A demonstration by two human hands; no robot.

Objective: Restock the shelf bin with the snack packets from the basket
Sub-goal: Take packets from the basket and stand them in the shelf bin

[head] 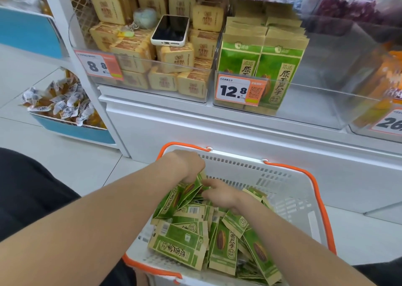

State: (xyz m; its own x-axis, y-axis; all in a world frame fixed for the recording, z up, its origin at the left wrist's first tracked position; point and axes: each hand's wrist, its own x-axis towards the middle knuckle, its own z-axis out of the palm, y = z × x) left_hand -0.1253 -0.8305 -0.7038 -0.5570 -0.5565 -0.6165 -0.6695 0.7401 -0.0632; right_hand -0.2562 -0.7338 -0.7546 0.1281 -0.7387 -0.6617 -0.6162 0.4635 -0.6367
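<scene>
A white basket with an orange rim (289,190) sits low in front of me, filled with several green and tan snack packets (187,240). My left hand (187,164) reaches into its far left corner and grips the tops of a few upright packets (189,190). My right hand (219,193) lies just right of them, fingers curled onto the same bunch. The clear shelf bin (322,103) above holds two rows of matching green packets (258,68) at its left side behind a 12.8 price tag.
The bin to the left holds tan boxed snacks (174,57) with a phone (170,30) lying on top. An orange-packet bin (387,94) stands at far right. Blue bins with wrapped sweets (61,103) stand on the floor at left.
</scene>
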